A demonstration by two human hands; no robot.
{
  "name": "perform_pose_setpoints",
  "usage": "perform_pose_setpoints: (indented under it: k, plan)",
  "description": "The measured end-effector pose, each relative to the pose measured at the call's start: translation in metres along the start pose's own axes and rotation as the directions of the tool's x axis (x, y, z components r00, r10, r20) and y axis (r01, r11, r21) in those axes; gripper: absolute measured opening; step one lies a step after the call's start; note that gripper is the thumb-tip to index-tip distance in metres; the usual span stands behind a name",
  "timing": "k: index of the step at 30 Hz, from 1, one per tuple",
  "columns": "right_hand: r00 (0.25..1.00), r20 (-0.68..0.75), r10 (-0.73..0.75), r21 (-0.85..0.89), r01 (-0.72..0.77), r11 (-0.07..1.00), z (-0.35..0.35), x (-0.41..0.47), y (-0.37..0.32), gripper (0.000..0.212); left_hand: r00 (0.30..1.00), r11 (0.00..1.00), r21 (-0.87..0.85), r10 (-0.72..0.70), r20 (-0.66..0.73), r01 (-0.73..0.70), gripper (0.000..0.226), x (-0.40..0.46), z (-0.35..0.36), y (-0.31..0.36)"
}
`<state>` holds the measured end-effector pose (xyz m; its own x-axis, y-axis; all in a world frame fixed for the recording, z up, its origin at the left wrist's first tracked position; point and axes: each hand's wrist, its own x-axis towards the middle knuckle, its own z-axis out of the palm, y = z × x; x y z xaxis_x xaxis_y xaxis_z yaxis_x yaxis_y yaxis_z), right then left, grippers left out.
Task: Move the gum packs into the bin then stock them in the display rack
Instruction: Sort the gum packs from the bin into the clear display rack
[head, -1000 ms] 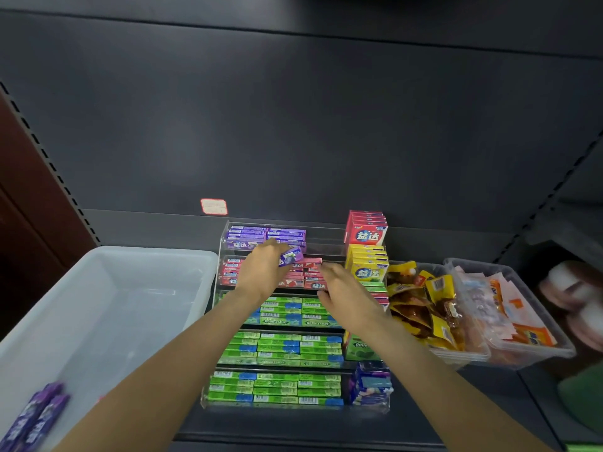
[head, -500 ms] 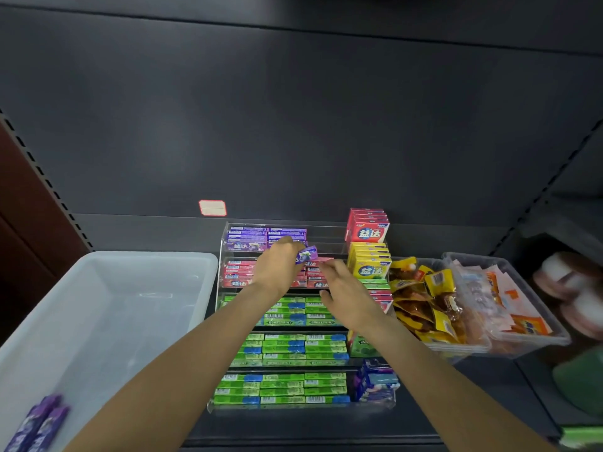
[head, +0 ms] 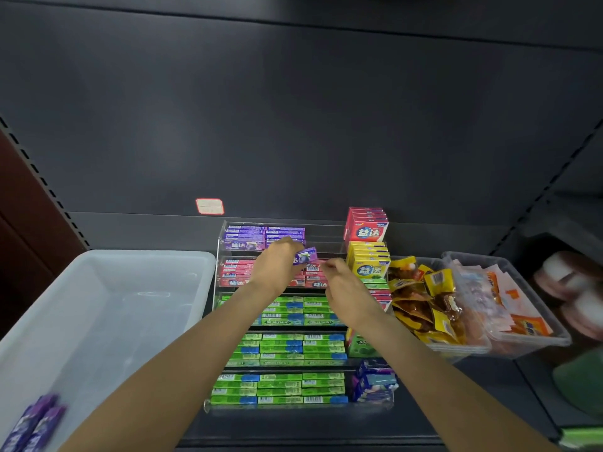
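A clear tiered display rack (head: 220,243) holds purple gum packs (head: 248,238) on its top tier, red packs (head: 235,272) below and green packs (head: 293,349) on the lower tiers. My left hand (head: 277,267) holds a purple gum pack (head: 305,256) just in front of the top tier's empty right part. My right hand (head: 342,283) hovers over the red tier, fingertips pinched on a small pink piece; what it is I cannot make out. A white bin (head: 107,305) stands left of the rack with a few purple packs (head: 36,425) in its near corner.
Red and yellow gum boxes (head: 367,247) are stacked right of the rack. Two clear trays of snack packets (head: 456,305) sit further right. A blue-purple bag (head: 373,381) lies at the rack's lower right. The dark shelf back panel rises behind.
My left hand has carried the purple pack up and to the right, from over the red tier toward the top tier. My right hand has stayed over the red tier.
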<state>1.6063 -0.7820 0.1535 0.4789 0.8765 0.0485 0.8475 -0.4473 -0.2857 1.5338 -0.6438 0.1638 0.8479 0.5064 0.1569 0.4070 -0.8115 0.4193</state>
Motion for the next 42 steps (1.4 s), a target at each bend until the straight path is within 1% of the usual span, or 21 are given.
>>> perform_pose_setpoints:
  k: [2,4,6,8,11,13,14,16,18,22,27,31,34,38,40,42]
  plan:
    - [1.0,-0.007,0.001,-0.007,-0.001,1.0,0.002,0.0,0.001,0.047,1.0,0.996,-0.087,-0.014,0.026,0.016,0.038,-0.002,-0.004,-0.004]
    - [1.0,-0.011,0.001,-0.018,-0.001,1.0,0.005,0.001,0.002,0.049,0.999,0.983,-0.18,-0.015,0.044,0.023,0.03,-0.005,-0.01,-0.009]
    - [1.0,-0.006,0.007,-0.009,-0.007,1.0,0.007,0.003,0.002,0.058,0.999,0.972,-0.235,0.004,0.054,0.009,0.019,-0.011,-0.014,-0.013]
    - [1.0,-0.001,-0.002,-0.016,0.002,1.0,0.008,0.005,0.002,0.065,0.997,0.962,-0.272,0.017,0.069,0.003,0.017,-0.015,-0.016,-0.016]
    - [1.0,0.001,-0.015,-0.082,0.015,0.997,0.007,0.007,0.0,0.066,0.993,0.962,-0.271,0.049,0.104,-0.019,0.016,-0.019,-0.018,-0.02]
    - [1.0,0.0,-0.013,-0.105,0.013,0.994,0.007,0.007,-0.002,0.066,0.995,0.957,-0.29,0.04,0.091,-0.012,0.008,-0.02,-0.018,-0.023]
    - [1.0,-0.001,-0.012,-0.105,0.012,0.994,0.006,0.007,-0.004,0.066,0.997,0.946,-0.323,0.018,0.072,0.006,0.01,-0.02,-0.019,-0.023]
    - [1.0,-0.001,-0.015,-0.103,0.015,0.995,0.005,0.007,-0.005,0.066,0.997,0.921,-0.381,-0.063,0.045,0.076,0.021,-0.02,-0.023,-0.022]
    - [1.0,0.001,-0.023,-0.106,0.023,0.994,0.004,0.007,-0.006,0.066,0.994,0.908,-0.407,-0.102,0.028,0.104,0.021,-0.019,-0.024,-0.021]
    - [1.0,0.007,-0.017,-0.11,0.017,0.994,0.006,0.007,-0.006,0.066,0.992,0.902,-0.417,-0.088,0.086,0.116,0.016,-0.019,-0.021,-0.019]
    - [1.0,0.001,0.009,-0.062,-0.009,0.998,0.007,0.007,-0.006,0.064,0.984,0.876,-0.462,-0.069,0.167,0.14,0.011,-0.017,-0.018,-0.012]
    - [1.0,0.0,0.02,-0.024,-0.02,0.999,0.005,0.008,-0.004,0.064,0.978,0.888,-0.437,-0.057,0.202,0.142,0.012,-0.013,-0.015,-0.008]
    - [1.0,-0.007,0.009,-0.028,-0.009,1.0,0.005,0.008,-0.003,0.064,0.981,0.909,-0.395,-0.061,0.186,0.132,0.009,-0.009,-0.017,-0.007]
    - [1.0,-0.006,0.0,-0.033,0.0,0.999,0.004,0.007,-0.005,0.063,0.991,0.967,-0.234,-0.073,0.113,0.098,0.012,-0.01,-0.02,-0.016]
    - [1.0,-0.014,-0.009,-0.052,0.008,0.999,0.004,0.007,-0.005,0.064,0.992,0.984,-0.158,-0.058,0.113,0.076,0.016,-0.012,-0.021,-0.022]
    - [1.0,-0.008,-0.006,-0.063,0.005,0.998,0.004,0.006,-0.005,0.069,0.991,0.99,-0.123,-0.047,0.126,0.063,0.017,-0.013,-0.022,-0.025]
